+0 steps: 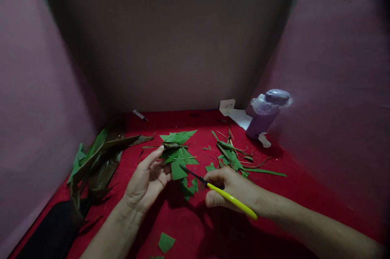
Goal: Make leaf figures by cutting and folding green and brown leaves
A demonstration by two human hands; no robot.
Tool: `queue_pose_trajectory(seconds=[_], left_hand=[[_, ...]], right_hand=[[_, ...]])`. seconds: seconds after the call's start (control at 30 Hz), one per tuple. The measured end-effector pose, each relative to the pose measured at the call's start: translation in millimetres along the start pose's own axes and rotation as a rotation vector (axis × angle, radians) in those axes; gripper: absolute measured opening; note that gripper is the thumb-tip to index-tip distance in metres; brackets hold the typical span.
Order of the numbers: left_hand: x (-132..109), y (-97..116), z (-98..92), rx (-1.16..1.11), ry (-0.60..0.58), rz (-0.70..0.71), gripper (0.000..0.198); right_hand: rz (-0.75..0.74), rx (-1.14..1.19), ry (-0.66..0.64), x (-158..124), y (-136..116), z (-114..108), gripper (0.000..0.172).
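Note:
My left hand point(152, 175) grips a fan-shaped bundle of cut green leaf pieces point(181, 155), its thumb pressed on a brownish rolled strip across the middle. Thin pale sticks seem to run through the bundle. In my right hand point(227, 186) is a pair of scissors point(231, 200) with a yellow handle and dark blades. The blade tips lie over the lower leaf square of the bundle; whether they touch it I cannot tell. Below it a curled green leaf scrap point(189, 189) is partly in shadow.
Large leaves point(103, 149) lie at the left, near a black object point(53, 230). Leaf scraps and thin sticks point(231, 155) are piled at the right. A purple container point(262, 122) stands behind, beside white papers point(240, 118). A syringe-like item point(140, 115) lies far back on the red surface point(176, 218).

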State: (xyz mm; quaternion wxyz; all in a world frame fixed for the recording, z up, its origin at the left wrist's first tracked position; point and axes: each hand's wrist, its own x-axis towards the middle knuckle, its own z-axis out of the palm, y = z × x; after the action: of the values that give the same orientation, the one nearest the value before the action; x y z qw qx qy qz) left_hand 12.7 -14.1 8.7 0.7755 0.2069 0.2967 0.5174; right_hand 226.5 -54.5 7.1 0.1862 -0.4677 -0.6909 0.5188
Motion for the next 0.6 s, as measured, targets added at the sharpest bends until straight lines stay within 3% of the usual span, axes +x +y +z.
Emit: queue_pose_trajectory(seconds=[0.6], left_hand=[[-2.2, 4.0, 3.6, 0.022, 0.024, 0.005, 0.017]], right_hand=[[-0.010, -0.048, -0.032, -6.6, -5.7, -1.4, 0.038]])
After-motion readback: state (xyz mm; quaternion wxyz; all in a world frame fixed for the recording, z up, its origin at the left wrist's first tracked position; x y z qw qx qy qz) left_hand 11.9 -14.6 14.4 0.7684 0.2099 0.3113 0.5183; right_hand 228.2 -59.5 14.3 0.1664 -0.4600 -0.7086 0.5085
